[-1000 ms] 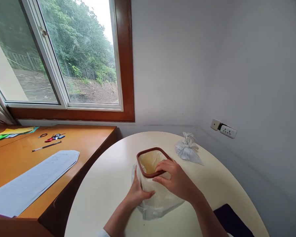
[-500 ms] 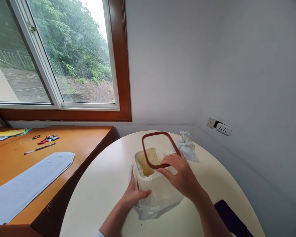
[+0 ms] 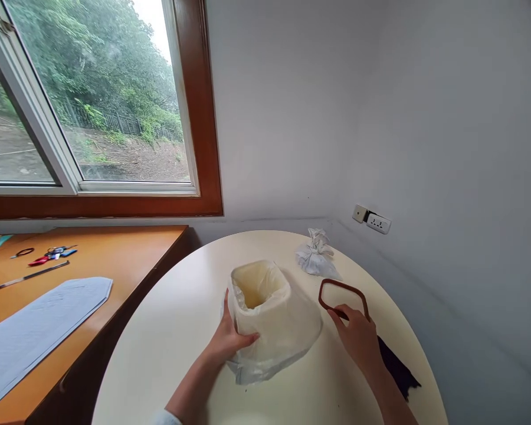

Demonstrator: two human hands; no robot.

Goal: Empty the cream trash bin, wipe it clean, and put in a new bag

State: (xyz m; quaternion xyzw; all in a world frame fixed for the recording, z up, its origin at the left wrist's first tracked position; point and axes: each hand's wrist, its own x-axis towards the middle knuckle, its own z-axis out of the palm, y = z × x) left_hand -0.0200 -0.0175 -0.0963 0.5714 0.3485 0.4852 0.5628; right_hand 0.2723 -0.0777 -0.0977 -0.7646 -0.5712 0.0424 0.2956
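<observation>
A small cream bin (image 3: 265, 307) stands on the round white table (image 3: 181, 348), with a clear plastic bag draped over its rim and down its sides. My left hand (image 3: 229, 339) grips the bin's near left side, fingers pressed on the plastic. To the right, a brown rectangular ring (image 3: 343, 298) lies on the table. My right hand (image 3: 357, 336) holds its near edge, fingers curled around it.
A tied white bag (image 3: 315, 257) sits at the back of the table. A dark cloth (image 3: 396, 366) lies by my right wrist. A wooden desk (image 3: 97, 260) on the left carries a sheet of paper (image 3: 35, 327), a pen and small items. A wall socket (image 3: 377, 222) is at right.
My right hand lifted the brown ring off the bin's rim and carried it right, down onto the table. The left hand stayed on the bin. The view shifted to the right.
</observation>
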